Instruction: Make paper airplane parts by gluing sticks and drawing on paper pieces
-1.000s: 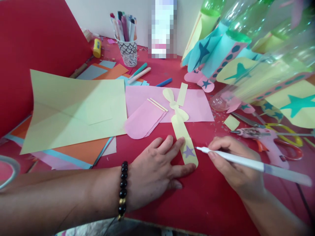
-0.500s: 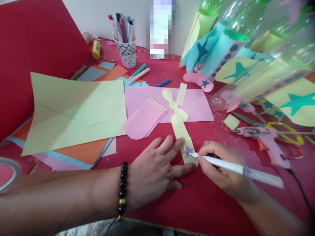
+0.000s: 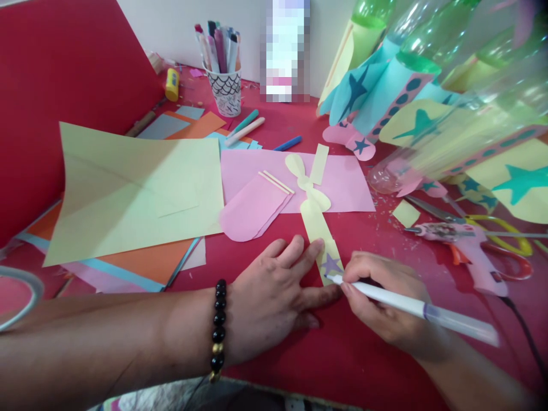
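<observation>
Your right hand [image 3: 385, 294] has shifted the white marker [image 3: 400, 298], pinched between thumb and fingers, from the purple star's [image 3: 331, 264] middle to its lower edge. Your left hand [image 3: 274, 291], fingers spread, holds the yellow strip [image 3: 314, 221] down on the red table [image 3: 355, 365]. Beyond, pink cut-outs [image 3: 252, 208] partly overlap a pink sheet [image 3: 351, 182]; farther back stands the pen cup [image 3: 225, 91].

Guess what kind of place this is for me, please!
It looks like a craft corner, maybe at home or in a classroom; I can't tell which. The clues are the patterned cup full of pens, the pink glue gun and the green bottle wrapped in colourful paper.
</observation>
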`<action>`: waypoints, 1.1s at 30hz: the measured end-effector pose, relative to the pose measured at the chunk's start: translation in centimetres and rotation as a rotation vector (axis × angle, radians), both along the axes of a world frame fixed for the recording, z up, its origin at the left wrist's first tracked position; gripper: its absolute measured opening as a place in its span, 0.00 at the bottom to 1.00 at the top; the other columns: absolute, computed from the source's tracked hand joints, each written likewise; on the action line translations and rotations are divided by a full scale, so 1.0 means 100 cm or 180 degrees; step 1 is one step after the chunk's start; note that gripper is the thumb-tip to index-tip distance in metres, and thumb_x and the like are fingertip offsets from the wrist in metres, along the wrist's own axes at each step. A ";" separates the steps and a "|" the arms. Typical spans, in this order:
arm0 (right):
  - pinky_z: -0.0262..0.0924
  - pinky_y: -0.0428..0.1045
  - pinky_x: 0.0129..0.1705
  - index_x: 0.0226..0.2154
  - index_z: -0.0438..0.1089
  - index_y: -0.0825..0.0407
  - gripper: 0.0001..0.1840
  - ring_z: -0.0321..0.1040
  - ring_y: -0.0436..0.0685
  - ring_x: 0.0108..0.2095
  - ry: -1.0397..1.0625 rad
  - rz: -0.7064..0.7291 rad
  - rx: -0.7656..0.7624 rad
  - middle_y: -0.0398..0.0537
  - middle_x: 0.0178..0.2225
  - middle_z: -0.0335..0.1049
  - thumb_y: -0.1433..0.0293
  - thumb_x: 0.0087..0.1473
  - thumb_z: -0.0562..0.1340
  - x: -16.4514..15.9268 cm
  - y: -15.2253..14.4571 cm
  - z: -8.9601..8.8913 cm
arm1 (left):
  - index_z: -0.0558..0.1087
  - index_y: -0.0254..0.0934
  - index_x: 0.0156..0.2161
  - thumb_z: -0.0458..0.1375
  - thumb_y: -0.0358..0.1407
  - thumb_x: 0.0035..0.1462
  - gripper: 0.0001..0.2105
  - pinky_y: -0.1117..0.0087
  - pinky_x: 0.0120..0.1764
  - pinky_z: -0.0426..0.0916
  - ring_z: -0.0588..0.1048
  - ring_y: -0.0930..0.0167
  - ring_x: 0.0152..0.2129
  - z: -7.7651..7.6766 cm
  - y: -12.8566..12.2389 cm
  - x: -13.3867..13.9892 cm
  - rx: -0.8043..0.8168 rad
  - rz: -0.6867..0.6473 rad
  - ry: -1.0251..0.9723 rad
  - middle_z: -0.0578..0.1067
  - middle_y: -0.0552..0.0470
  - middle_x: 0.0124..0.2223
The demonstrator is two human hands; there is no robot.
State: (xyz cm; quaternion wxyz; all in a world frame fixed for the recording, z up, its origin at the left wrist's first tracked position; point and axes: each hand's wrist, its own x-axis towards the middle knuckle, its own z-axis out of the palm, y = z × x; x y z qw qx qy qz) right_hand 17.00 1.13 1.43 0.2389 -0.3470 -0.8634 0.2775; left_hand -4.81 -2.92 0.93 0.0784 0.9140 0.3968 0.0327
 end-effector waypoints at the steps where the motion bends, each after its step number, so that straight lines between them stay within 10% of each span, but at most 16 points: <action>1: 0.56 0.47 0.27 0.28 0.64 0.50 0.06 0.61 0.50 0.22 0.0015 0.0013 -0.0003 0.41 0.23 0.64 0.77 0.52 0.60 -0.001 0.000 0.000 | 0.56 0.57 0.65 0.49 0.53 0.64 0.26 0.56 0.53 0.57 0.59 0.54 0.58 0.000 0.000 0.000 0.0010 0.0005 -0.0011 0.54 0.42 0.68; 33: 0.57 0.48 0.26 0.29 0.67 0.50 0.04 0.63 0.51 0.23 0.0203 -0.0680 0.0121 0.42 0.25 0.67 0.73 0.52 0.63 0.011 0.005 -0.001 | 0.59 0.58 0.63 0.48 0.52 0.64 0.24 0.53 0.53 0.58 0.59 0.52 0.58 0.004 0.000 0.001 -0.0158 -0.0014 0.0017 0.53 0.41 0.68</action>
